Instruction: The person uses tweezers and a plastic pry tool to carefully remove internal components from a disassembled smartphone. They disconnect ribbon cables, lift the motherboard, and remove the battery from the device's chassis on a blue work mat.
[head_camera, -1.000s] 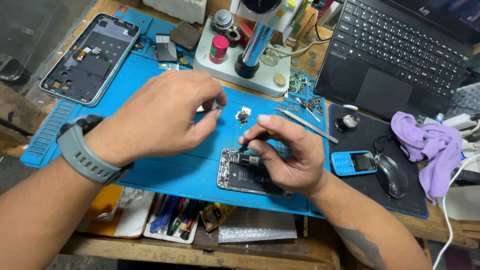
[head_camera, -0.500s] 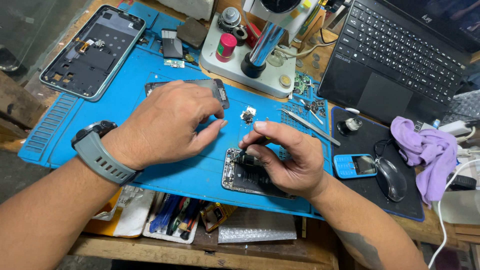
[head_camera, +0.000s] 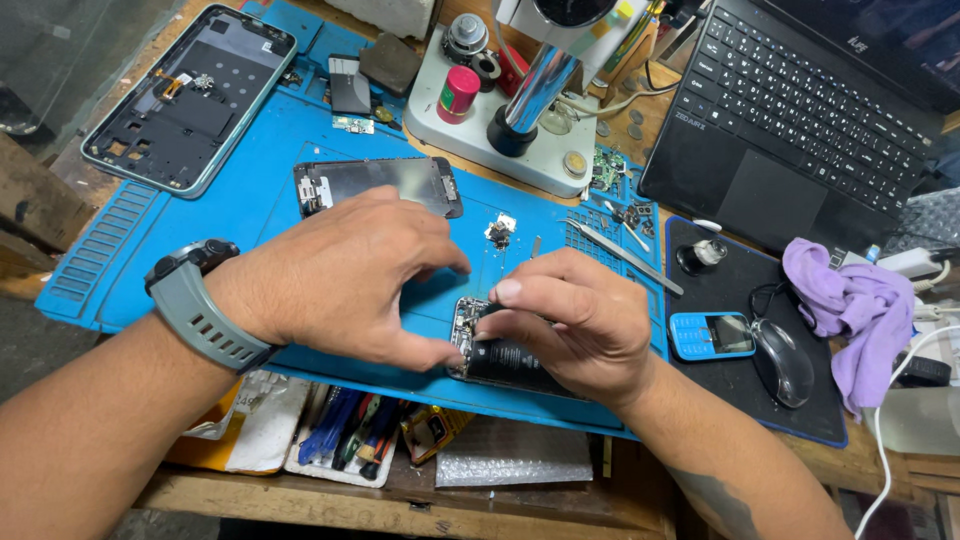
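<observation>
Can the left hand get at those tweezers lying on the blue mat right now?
Probably not directly. The tweezers lie beyond the right hand, which sits between them and the left hand over the opened phone. The left hand would have to cross over it.

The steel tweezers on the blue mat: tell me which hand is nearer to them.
Right. The right hand sits just below and left of the tweezers, not touching them; the left hand is farther left, beyond the opened phone.

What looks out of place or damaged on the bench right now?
Nothing looks spilled or broken. The opened phone under both hands is stripped, its board bare. Its screen panel lies apart on the blue mat, and small loose parts sit just above the right hand.
</observation>
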